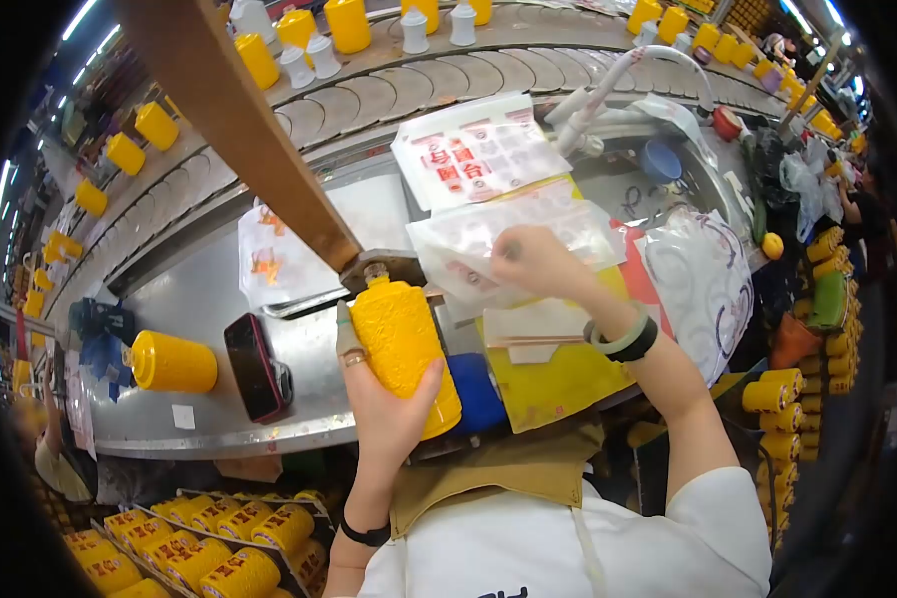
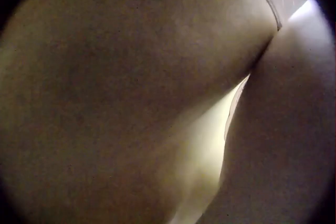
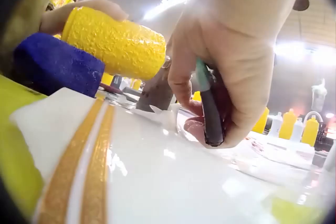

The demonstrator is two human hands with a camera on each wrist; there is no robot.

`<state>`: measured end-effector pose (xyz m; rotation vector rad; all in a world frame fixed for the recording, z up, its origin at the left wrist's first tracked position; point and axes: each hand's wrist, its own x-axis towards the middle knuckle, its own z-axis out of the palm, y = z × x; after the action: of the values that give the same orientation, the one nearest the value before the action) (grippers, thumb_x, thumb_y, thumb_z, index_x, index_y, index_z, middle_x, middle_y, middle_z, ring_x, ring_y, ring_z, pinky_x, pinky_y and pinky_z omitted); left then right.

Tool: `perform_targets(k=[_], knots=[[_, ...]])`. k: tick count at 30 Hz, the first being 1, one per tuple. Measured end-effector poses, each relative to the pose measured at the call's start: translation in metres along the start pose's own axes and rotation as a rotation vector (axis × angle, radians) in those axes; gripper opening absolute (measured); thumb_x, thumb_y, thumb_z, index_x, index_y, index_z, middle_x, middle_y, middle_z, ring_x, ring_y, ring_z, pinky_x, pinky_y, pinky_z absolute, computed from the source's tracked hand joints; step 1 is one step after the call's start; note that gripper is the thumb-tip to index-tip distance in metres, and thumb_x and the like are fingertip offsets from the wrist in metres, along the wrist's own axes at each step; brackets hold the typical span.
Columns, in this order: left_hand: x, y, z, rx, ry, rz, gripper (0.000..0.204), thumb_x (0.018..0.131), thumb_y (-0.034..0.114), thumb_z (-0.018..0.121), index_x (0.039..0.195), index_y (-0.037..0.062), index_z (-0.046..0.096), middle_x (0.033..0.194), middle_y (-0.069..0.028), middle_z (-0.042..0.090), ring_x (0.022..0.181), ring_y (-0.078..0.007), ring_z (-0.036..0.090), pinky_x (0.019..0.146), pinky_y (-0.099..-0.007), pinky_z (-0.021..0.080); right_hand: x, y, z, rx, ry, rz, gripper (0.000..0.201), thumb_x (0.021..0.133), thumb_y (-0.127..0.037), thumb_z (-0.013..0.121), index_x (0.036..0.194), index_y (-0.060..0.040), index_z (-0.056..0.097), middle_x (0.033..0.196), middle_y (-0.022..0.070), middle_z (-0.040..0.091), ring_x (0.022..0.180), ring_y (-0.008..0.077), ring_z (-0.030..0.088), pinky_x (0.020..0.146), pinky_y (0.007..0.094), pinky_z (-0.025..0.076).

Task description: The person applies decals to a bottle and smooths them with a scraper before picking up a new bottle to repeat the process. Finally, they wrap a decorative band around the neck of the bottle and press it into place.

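Observation:
My left hand (image 1: 393, 407) grips a yellow embossed bottle (image 1: 405, 344), which leans with its neck against a metal bracket (image 1: 384, 269) on a wooden post. In the right wrist view the same bottle (image 3: 118, 43) appears beyond a blue block (image 3: 58, 61). Over the translucent printed sheets (image 1: 458, 239) is my right hand (image 1: 536, 259), its fingertips down at a sheet's edge. A small flat tool, green and dark (image 3: 210, 108), is held in its curled fingers. White strips with gold bands (image 3: 94, 161) lie close by. Only blurred skin fills the left wrist view.
A phone (image 1: 257, 367) and another yellow bottle (image 1: 173, 361) lie left on the metal bench. Red-printed sheets (image 1: 468, 149) are behind, beside a sink (image 1: 688, 164) with a tap. A conveyor (image 1: 389, 85) carries bottles. Crates of yellow bottles (image 1: 209, 538) stand below left.

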<state>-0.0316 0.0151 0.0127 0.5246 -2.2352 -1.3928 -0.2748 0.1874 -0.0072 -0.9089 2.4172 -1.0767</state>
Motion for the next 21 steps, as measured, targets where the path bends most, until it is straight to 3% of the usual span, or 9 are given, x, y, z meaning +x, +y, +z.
perform_targets(k=[1, 3, 4, 6, 9, 13, 17, 19, 21], knots=[[0.000, 0.002, -0.001, 0.004, 0.008, -0.009, 0.089, 0.085, 0.005, 0.081, 0.157, -0.0028, 0.028, 0.136, -0.0185, 0.056, 0.121, -0.0257, 0.062, 0.101, -0.0386, 0.054, 0.001, 0.006, -0.013, 0.021, 0.055, 0.004, 0.018, 0.088, -0.015, 0.069, 0.089, 0.0021, 0.073, 0.087, 0.0187, 0.074, 0.087, 0.0289, 0.074, 0.078, 0.0382, 0.057], [0.000, 0.001, 0.000, -0.025, 0.000, -0.012, 0.091, 0.085, 0.004, 0.081, 0.158, -0.0030, 0.027, 0.137, -0.0182, 0.056, 0.121, -0.0254, 0.062, 0.101, -0.0384, 0.053, 0.001, 0.012, -0.055, 0.035, 0.163, 0.257, 0.024, 0.089, -0.020, 0.074, 0.100, 0.0017, 0.074, 0.096, 0.0181, 0.074, 0.091, 0.0299, 0.073, 0.082, 0.0390, 0.056], [0.000, 0.002, 0.000, -0.034, 0.003, -0.007, 0.093, 0.085, 0.004, 0.081, 0.159, -0.0026, 0.025, 0.138, -0.0180, 0.055, 0.121, -0.0253, 0.061, 0.101, -0.0383, 0.053, -0.002, 0.030, -0.067, 0.028, 0.171, 0.260, 0.024, 0.089, -0.020, 0.074, 0.100, 0.0017, 0.074, 0.096, 0.0181, 0.074, 0.091, 0.0299, 0.073, 0.082, 0.0390, 0.056], [0.002, 0.001, 0.000, 0.017, 0.018, 0.076, 0.096, 0.085, 0.003, 0.080, 0.162, -0.0012, 0.022, 0.139, -0.0176, 0.054, 0.121, -0.0247, 0.061, 0.102, -0.0380, 0.053, -0.006, 0.057, -0.082, -0.425, 0.779, 0.140, 0.039, 0.087, -0.031, 0.077, 0.110, 0.0001, 0.073, 0.105, 0.0196, 0.072, 0.097, 0.0369, 0.070, 0.089, 0.0444, 0.055], [0.000, 0.006, 0.002, -0.130, 0.006, -0.027, 0.096, 0.085, 0.002, 0.079, 0.162, -0.0005, 0.022, 0.140, -0.0179, 0.054, 0.120, -0.0249, 0.061, 0.102, -0.0383, 0.053, -0.020, 0.050, -0.062, -0.280, 0.705, -0.001, 0.044, 0.089, -0.035, 0.078, 0.118, -0.0026, 0.070, 0.112, 0.0203, 0.067, 0.104, 0.0389, 0.067, 0.091, 0.0477, 0.054], [-0.004, 0.001, 0.001, -0.209, 0.007, -0.174, 0.095, 0.084, 0.003, 0.081, 0.160, -0.0031, 0.024, 0.140, -0.0188, 0.050, 0.124, -0.0262, 0.058, 0.104, -0.0392, 0.051, -0.023, 0.023, -0.025, -0.486, 0.387, 0.150, 0.036, 0.088, -0.025, 0.078, 0.117, -0.0045, 0.069, 0.113, 0.0185, 0.067, 0.102, 0.0397, 0.067, 0.090, 0.0478, 0.054], [-0.006, -0.005, 0.000, -0.220, 0.017, -0.178, 0.094, 0.086, 0.002, 0.079, 0.161, -0.0021, 0.023, 0.141, -0.0179, 0.052, 0.121, -0.0256, 0.059, 0.104, -0.0384, 0.051, -0.027, 0.032, -0.051, -0.534, 0.494, 0.188, 0.030, 0.091, -0.022, 0.073, 0.116, -0.0052, 0.069, 0.110, 0.0198, 0.068, 0.103, 0.0397, 0.067, 0.091, 0.0489, 0.054], [-0.006, 0.000, 0.000, -0.245, 0.003, -0.200, 0.093, 0.087, 0.002, 0.078, 0.161, -0.0021, 0.022, 0.140, -0.0180, 0.052, 0.121, -0.0254, 0.059, 0.104, -0.0383, 0.050, -0.051, 0.020, -0.084, -0.446, 0.763, 0.063, 0.027, 0.094, -0.017, 0.067, 0.118, -0.0048, 0.068, 0.111, 0.0217, 0.069, 0.105, 0.0398, 0.067, 0.090, 0.0492, 0.053], [-0.007, 0.001, 0.000, -0.268, -0.001, -0.230, 0.092, 0.088, 0.002, 0.077, 0.162, -0.0021, 0.022, 0.140, -0.0181, 0.052, 0.120, -0.0251, 0.059, 0.104, -0.0382, 0.050, -0.083, 0.023, -0.113, -0.238, 0.905, 0.194, 0.029, 0.091, -0.012, 0.065, 0.119, -0.0031, 0.067, 0.111, 0.0220, 0.072, 0.106, 0.0423, 0.068, 0.089, 0.0487, 0.054]])
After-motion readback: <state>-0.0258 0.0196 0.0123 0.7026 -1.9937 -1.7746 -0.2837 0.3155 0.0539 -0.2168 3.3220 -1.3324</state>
